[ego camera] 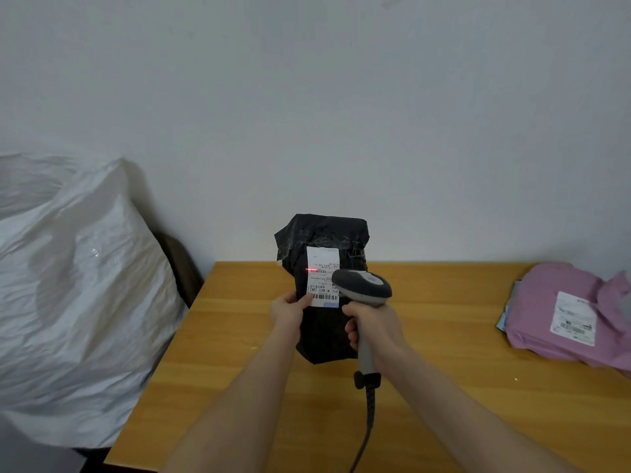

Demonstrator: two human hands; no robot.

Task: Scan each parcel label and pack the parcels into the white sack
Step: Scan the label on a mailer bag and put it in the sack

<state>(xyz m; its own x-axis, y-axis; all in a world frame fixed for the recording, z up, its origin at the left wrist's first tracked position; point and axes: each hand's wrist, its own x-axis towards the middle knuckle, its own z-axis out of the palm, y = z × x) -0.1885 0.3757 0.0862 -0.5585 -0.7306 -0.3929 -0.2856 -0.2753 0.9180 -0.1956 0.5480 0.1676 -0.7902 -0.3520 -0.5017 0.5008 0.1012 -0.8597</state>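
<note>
My left hand (287, 312) grips a black plastic parcel (322, 240) by its left edge and holds it upright above the wooden table (239, 336). A white label (323, 278) with barcodes faces me. My right hand (370, 324) grips the handle of a grey barcode scanner (363, 285), whose head points at the label. A short red scan line (311, 270) falls on the label's left edge. The white sack (78, 295) bulges to the left of the table.
A pink parcel (563, 312) with a white label lies at the table's right edge, on top of other flat packets. The scanner's dark cable (367, 428) hangs down toward me. A pale wall stands close behind the table.
</note>
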